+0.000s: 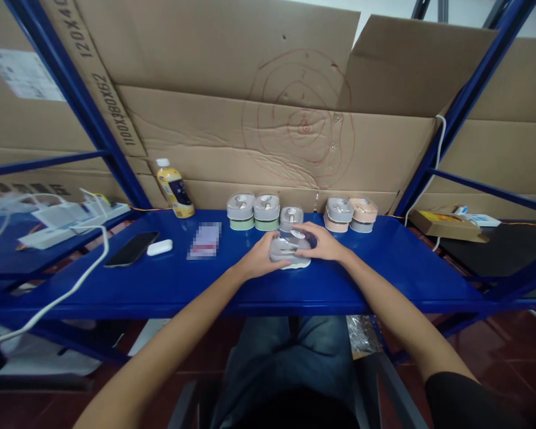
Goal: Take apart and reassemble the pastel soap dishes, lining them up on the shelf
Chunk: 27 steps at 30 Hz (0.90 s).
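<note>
On the blue table [161, 292], a small box with a clear grey lid [289, 244] stands between my two hands, close to the table's front half. My left hand [263, 256] is curved round its left side, and my right hand [324, 241] wraps the right side and far top edge. A pale rim shows under the lid. Just behind it sits another grey-lidded box [291, 215], partly covered by my right fingers. Farther left are two grey-and-green boxes [240, 208], [267, 208]; on the right, a grey-and-pink box [338, 210] touches a pink-topped box with a grey base [363, 211].
A yellow drink bottle [176, 190] stands at the back left. Nearer lie a black phone [133, 249], a white earbud case [159, 247] and a blurred card [204, 241]. Cardboard [196, 119] walls the back; blue posts [80, 101] frame it. A white cable [75, 286] crosses the left end.
</note>
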### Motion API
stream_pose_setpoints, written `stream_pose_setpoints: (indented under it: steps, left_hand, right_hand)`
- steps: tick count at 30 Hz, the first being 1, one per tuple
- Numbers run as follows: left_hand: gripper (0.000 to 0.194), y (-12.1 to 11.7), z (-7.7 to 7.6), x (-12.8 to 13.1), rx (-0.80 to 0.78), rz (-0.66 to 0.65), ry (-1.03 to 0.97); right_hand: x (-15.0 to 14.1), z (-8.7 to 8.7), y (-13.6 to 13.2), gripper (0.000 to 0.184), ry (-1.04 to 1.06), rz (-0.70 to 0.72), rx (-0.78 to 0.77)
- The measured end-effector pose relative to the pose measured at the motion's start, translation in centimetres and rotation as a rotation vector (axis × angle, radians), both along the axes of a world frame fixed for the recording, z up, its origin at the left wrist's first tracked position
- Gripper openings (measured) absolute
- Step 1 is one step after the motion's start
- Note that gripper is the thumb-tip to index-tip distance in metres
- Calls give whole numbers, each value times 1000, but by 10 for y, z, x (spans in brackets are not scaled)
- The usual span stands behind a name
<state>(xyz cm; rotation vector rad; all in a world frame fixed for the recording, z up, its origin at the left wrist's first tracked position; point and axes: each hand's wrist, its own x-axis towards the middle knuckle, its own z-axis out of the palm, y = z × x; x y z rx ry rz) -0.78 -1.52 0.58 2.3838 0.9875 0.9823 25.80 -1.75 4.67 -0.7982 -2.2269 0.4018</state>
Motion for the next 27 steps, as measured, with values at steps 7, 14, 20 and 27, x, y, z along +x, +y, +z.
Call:
stream_pose_setpoints:
  steps: [7, 14, 20, 27]
  left_hand:
    - [119, 1, -2, 5, -98, 16, -90]
    - [127, 2, -5, 5, -55, 2, -52]
    - [125, -1, -6, 5, 15, -1, -16]
    - [125, -8, -2, 9, 75, 3, 88]
  right_hand:
    - [-10, -13, 1, 85, -118, -30, 0]
    - [-14, -14, 0, 86, -165, -65, -18]
    - [-16, -9, -2, 86, -205, -90, -41]
    - [-14, -1, -5, 89, -249, -95, -66]
